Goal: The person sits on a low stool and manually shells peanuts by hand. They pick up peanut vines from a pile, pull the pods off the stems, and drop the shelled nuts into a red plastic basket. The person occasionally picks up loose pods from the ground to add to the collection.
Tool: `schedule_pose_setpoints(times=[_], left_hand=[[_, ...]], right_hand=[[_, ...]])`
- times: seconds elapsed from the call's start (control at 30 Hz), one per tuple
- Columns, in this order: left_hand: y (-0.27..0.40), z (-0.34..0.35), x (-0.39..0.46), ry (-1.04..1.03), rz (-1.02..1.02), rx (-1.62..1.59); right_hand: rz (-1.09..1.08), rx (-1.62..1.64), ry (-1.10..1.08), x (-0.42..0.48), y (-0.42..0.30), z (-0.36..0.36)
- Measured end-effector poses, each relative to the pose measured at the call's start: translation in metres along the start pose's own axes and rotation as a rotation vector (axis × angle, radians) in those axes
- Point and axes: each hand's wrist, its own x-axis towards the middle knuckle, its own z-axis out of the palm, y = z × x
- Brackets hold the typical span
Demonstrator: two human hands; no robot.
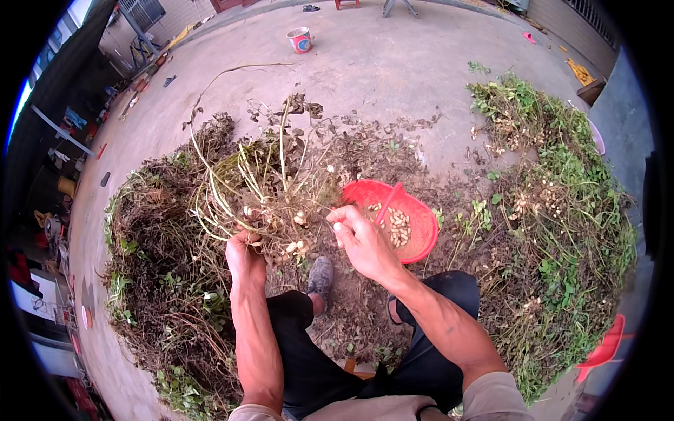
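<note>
My left hand point(245, 260) grips the stems of an uprooted peanut plant point(263, 208), whose bare pale stalks rise away from me. Pale peanut pods point(297, 247) hang among its tangled roots. Just right of these roots is my right hand point(363, 243), its thumb and fingertips drawn close together; whether they pinch a pod or a root is unclear. Behind that hand, a red plastic basket point(427, 239) with a handle rests on the littered ground. Loose peanuts point(399, 229) lie in its bottom, partly covered by the hand and the handle.
A heap of withered plants point(168, 294) lies to my left. On the right is a long pile of greener peanut plants point(558, 263) with pods showing. Farther off, a bucket point(300, 41) stands on the concrete. A red plastic object point(605, 344) sits beyond the right pile.
</note>
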Motion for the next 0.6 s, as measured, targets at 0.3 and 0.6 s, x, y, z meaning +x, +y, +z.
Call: schedule_pose_setpoints(times=[0.3,0.6], left_hand=[[0.016,-0.008,-0.01,-0.121,0.026,0.049],[0.021,-0.02,-0.009,-0.135,-0.001,-0.106]], right_hand=[[0.305,0.504,0.019,0.034,0.004,-0.037],[-0.021,-0.198,0.035,0.05,-0.006,-0.035]])
